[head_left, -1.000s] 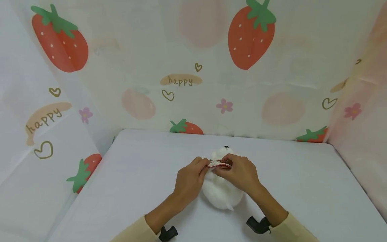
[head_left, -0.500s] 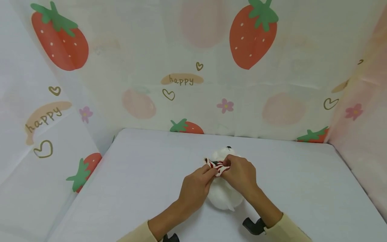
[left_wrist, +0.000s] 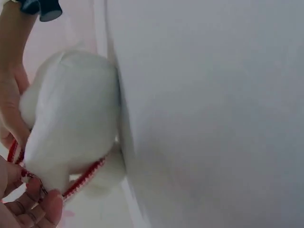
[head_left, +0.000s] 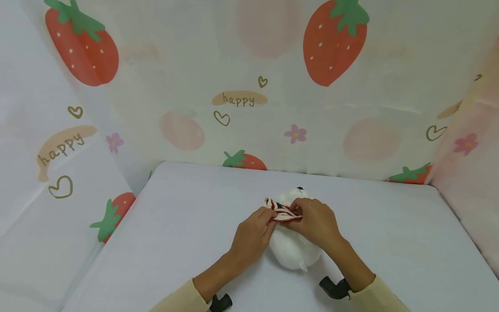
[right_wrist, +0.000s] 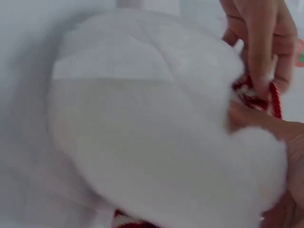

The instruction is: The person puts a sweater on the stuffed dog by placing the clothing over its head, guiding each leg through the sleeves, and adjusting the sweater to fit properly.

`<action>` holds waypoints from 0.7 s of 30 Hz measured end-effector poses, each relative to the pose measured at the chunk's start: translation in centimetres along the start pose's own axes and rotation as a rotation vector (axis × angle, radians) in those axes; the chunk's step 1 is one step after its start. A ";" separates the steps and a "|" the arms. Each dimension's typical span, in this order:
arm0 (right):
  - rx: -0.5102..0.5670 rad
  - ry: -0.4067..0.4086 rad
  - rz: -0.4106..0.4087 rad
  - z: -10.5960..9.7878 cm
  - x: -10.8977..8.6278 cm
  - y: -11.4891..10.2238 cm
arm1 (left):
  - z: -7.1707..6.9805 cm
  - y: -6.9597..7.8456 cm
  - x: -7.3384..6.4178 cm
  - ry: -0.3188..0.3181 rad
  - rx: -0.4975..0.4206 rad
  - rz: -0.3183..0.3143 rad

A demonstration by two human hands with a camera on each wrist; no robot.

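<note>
A white plush animal [head_left: 294,249] lies on the table with its black nose pointing away and its small tail toward me. Around its neck area is a knitted red-and-white striped cloth piece [head_left: 286,213], scarf-like, with a dark patch. My left hand [head_left: 251,236] pinches the left part of the knit between thumb and fingers. From the other side my right hand [head_left: 317,221] pinches its right part. In the left wrist view, a red braided edge [left_wrist: 85,178] runs under the plush body [left_wrist: 71,114]. The right wrist view shows the plush's round white back [right_wrist: 142,118] near the fingertips.
A white-covered table [head_left: 187,208] surrounds the plush. Behind it hangs a strawberry-print cloth backdrop [head_left: 280,99], which continues along both sides. Black curved camera mounts [head_left: 334,287] stick out from both wrists just below the beige sleeves [head_left: 380,299].
My left hand first shifted right and lower along the knit, uncovering its striped left corner. The knit then went from bunched to stretched between both hands. The view has tilted slightly.
</note>
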State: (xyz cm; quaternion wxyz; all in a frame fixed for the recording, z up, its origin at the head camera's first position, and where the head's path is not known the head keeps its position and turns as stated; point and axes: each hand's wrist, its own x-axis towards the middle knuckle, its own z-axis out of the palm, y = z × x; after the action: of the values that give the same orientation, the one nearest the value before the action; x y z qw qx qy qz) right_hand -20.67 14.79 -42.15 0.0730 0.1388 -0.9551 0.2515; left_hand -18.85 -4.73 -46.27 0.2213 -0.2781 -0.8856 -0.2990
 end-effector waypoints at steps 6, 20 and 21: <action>-0.076 0.115 0.010 0.9 0.2 0.0 | 0.3 -0.4 -0.1 -0.030 -0.006 0.052; -0.081 0.093 0.053 0.9 0.3 -0.2 | 0.1 -1.7 0.4 0.064 -0.063 -0.063; -0.054 0.067 0.046 0.4 0.2 -0.1 | 0.0 -2.0 0.6 0.089 -0.097 -0.110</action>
State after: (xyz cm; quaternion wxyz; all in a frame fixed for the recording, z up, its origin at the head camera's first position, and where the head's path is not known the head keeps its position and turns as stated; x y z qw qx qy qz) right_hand -20.89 14.41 -42.42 0.1027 0.1063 -0.9615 0.2319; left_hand -20.54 -5.85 -46.75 0.2300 -0.2258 -0.8733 -0.3653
